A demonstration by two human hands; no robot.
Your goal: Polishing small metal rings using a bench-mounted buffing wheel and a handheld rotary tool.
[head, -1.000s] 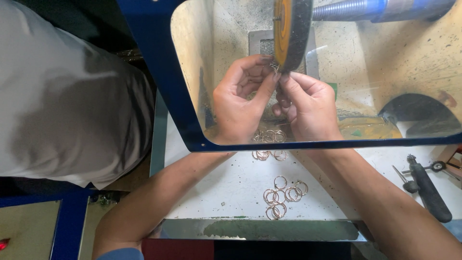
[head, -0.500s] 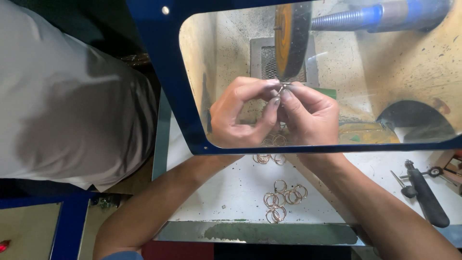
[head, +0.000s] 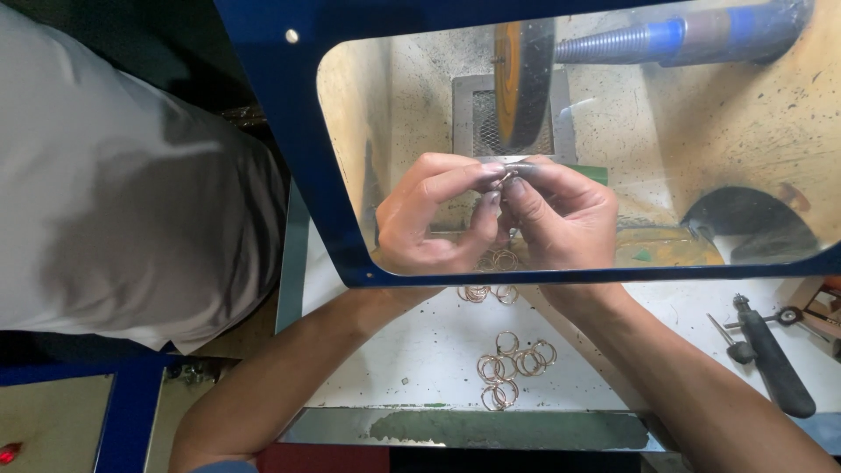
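Both hands were behind the clear shield [head: 718,131] in its blue frame [head: 289,140], seen through the plastic. Left hand [head: 434,215] and right hand [head: 561,215] were pressed close, fingertips pinching one small ring [head: 506,176] between them, just below the near edge of the orange buffing wheel [head: 523,79]. Ring mostly hidden by the fingertips; couldn't tell whether it touched the wheel.

Wheel's top was cut off by the frame. Its blue spindle [head: 674,39] ran off to the right, end hidden. A metal mesh vent [head: 477,114] sat behind the wheel, partly covered by it.

White tabletop [head: 412,350], dusty. Loose pile of copper-coloured rings [head: 512,363] lay near, between the forearms; a few more rings [head: 486,293] sat at the shield's lower edge, partly under it. Black-handled tool [head: 775,363] lay at right, well apart. Enclosure walls were stained tan with black specks. Another person's grey-white shirt [head: 123,201] filled the left, body cut off.
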